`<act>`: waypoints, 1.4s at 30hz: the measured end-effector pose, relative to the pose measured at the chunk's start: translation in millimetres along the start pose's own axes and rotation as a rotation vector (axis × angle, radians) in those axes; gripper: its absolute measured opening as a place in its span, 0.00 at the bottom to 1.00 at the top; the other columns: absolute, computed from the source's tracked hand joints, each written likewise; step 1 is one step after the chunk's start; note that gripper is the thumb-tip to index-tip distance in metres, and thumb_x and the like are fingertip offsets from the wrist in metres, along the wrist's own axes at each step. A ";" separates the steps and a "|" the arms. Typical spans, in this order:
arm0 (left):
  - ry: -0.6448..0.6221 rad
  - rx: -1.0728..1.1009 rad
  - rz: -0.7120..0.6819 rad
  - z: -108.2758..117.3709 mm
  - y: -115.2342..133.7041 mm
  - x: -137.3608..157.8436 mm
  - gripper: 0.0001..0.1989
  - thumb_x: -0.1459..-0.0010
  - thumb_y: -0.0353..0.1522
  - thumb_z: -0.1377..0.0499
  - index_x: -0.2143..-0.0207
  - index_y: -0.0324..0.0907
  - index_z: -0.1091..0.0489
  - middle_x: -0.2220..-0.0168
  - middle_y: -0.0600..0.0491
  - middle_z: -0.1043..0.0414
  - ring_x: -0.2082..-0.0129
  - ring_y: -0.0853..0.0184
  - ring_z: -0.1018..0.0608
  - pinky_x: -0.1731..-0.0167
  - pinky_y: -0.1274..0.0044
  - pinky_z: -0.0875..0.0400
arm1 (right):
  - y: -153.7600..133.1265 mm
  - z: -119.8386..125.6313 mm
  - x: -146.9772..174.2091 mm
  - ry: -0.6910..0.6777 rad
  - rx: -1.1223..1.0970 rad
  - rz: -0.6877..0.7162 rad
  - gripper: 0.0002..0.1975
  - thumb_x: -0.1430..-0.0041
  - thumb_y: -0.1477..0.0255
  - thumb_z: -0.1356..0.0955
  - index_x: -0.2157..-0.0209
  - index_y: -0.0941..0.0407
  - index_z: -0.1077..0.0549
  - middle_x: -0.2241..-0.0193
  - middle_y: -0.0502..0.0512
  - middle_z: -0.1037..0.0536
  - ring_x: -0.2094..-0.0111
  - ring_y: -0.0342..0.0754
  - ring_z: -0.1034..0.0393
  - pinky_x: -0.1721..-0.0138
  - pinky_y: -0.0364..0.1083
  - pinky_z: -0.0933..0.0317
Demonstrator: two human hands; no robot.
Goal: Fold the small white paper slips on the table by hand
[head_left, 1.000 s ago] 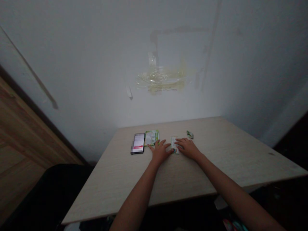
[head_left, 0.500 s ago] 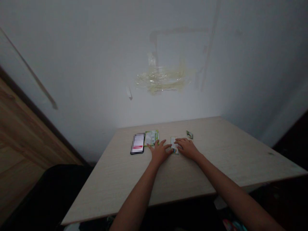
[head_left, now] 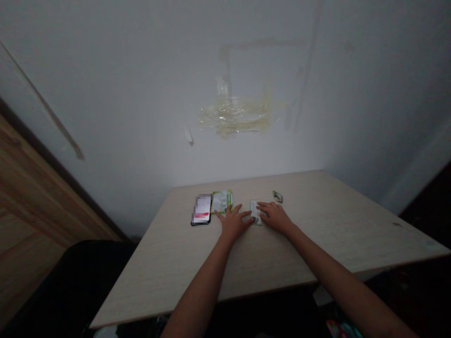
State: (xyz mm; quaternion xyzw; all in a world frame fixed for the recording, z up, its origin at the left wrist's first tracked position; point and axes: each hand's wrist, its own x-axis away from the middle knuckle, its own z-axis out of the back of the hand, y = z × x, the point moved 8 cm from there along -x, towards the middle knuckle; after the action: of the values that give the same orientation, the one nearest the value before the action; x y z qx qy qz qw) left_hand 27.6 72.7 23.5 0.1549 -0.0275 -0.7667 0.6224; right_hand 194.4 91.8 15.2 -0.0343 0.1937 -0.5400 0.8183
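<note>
A small white packet with printed text [head_left: 254, 206] lies flat on the pale wooden table. My left hand [head_left: 233, 223] is spread out, its fingers resting on the packet's left edge and its other side beside a green and white printed packet [head_left: 220, 202]. From the right, my right hand [head_left: 276, 218] lies flat with fingers stretched over the white packet's right side. Part of the packet is hidden under the fingers of both hands.
A phone with a lit, blurred screen [head_left: 202, 210] lies left of the green packet. A small crumpled green piece [head_left: 277, 196] sits beyond my right hand. Behind the table [head_left: 169, 263] rises a wall with yellowed tape [head_left: 239, 115]; a wooden panel [head_left: 31, 188] stands at left.
My right fingertips have shifted very slightly to the right on the white packet. My left hand and the other things stay in place.
</note>
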 end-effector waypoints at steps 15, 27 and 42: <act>0.045 0.002 -0.009 2.7 0.7 1.0 0.19 0.44 0.56 0.46 0.51 0.72 0.29 0.36 0.62 0.38 0.35 0.46 0.44 0.44 0.35 0.71 | -13.4 4.8 -2.3 -0.063 0.134 -0.050 0.23 0.37 0.65 0.38 0.41 0.43 0.33 0.39 0.52 0.34 0.45 0.57 0.39 0.47 0.56 0.45; 0.011 -0.013 0.001 1.8 0.9 2.6 0.20 0.43 0.56 0.47 0.50 0.71 0.30 0.36 0.63 0.39 0.34 0.47 0.46 0.42 0.37 0.71 | -20.9 3.9 -8.1 -0.097 0.218 -0.062 0.25 0.37 0.62 0.39 0.39 0.40 0.37 0.42 0.56 0.34 0.45 0.60 0.42 0.48 0.59 0.46; -0.021 0.014 0.020 6.4 3.8 4.4 0.19 0.42 0.54 0.46 0.49 0.69 0.29 0.36 0.62 0.39 0.34 0.48 0.46 0.42 0.37 0.70 | -11.6 3.3 -5.5 0.006 0.048 -0.042 0.25 0.41 0.66 0.36 0.41 0.49 0.32 0.41 0.56 0.31 0.45 0.58 0.41 0.45 0.57 0.48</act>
State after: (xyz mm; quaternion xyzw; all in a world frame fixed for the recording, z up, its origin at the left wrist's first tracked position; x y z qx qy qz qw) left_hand 28.6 66.6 29.6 0.1509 -0.0409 -0.7618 0.6287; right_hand 183.6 91.4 22.9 -0.0172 0.1825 -0.5615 0.8069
